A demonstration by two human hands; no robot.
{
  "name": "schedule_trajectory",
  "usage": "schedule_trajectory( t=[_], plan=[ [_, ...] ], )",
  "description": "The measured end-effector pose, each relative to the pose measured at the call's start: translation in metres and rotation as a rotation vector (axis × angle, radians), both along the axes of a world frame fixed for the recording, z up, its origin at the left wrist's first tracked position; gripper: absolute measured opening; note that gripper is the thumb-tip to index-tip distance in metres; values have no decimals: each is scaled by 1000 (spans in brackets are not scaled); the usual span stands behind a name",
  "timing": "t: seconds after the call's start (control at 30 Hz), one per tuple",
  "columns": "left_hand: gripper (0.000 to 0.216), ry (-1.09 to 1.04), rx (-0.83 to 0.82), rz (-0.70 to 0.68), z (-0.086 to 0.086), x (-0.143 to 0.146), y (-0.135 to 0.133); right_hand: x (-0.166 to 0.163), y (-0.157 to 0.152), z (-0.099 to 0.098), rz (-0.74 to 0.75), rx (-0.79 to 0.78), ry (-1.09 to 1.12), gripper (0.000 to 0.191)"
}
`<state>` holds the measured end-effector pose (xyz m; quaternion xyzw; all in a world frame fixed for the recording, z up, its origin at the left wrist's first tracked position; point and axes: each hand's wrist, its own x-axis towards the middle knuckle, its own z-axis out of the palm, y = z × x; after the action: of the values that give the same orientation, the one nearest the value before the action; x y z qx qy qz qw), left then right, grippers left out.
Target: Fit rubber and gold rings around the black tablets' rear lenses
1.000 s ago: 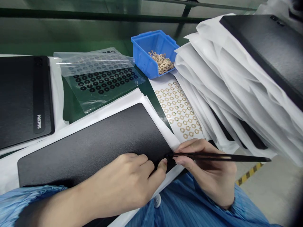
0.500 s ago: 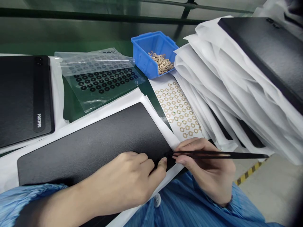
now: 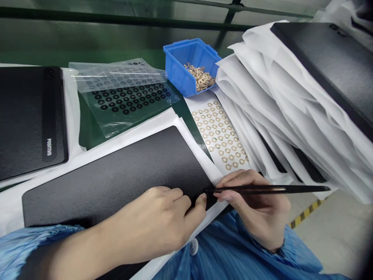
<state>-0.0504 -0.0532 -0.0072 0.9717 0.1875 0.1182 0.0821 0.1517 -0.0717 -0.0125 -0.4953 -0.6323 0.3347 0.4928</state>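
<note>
Black cover lying flat at desk's near edge: stiff, light, likely scuff-prone. Left hand pressing its corner, fingers curled; right hand pinching tweezers, tips touching corner.

Black tweezers lie level, tips touching the flat black cover's corner.

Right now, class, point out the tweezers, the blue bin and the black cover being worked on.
tweezers (image 3: pixel 271 189), head view, middle of the shaft.
blue bin (image 3: pixel 178 77), head view, front wall.
black cover (image 3: pixel 116 175), head view, bare top surface.
</note>
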Motion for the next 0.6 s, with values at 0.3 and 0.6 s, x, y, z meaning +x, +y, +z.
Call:
schedule_trajectory(
  t=[0.3,0.6],
  plan=[
    [26,-12,25,-16,4,-1,0,0,1,1,12,-25,11,9],
    [25,40,32,-37,3,1,1,-3,12,21,34,2,88,7]
  ],
)
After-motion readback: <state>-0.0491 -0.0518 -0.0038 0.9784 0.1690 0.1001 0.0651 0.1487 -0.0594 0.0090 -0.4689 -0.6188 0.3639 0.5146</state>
